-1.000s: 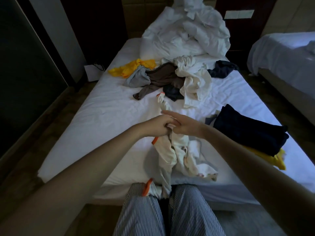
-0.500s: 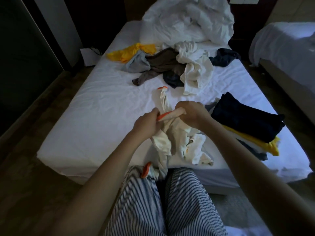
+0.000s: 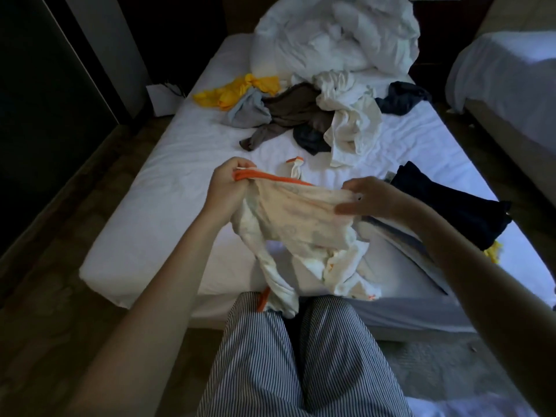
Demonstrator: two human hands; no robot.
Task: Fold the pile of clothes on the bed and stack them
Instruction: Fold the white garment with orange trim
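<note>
A cream garment with orange trim (image 3: pixel 301 224) is stretched between my hands above the near end of the bed (image 3: pixel 168 206). My left hand (image 3: pixel 228 185) grips its orange-edged band at one end. My right hand (image 3: pixel 367 200) pinches the other end. The rest of the garment hangs down to the bed edge and my lap. Farther up the mattress lies the unfolded pile (image 3: pixel 307 115): yellow, grey, brown, dark blue and white pieces. A folded stack (image 3: pixel 451 206) with a dark navy item on top sits to the right.
A crumpled white duvet (image 3: pixel 337 34) fills the head of the bed. A second bed (image 3: pixel 508 79) stands to the right across a narrow gap. Dark floor and a wall run along the left. My striped trousers (image 3: pixel 294 356) are at the foot.
My hands have moved apart, left to the left and right to the right, spreading the garment's orange-trimmed band that was bunched between them. The garment lifted off the bed.
</note>
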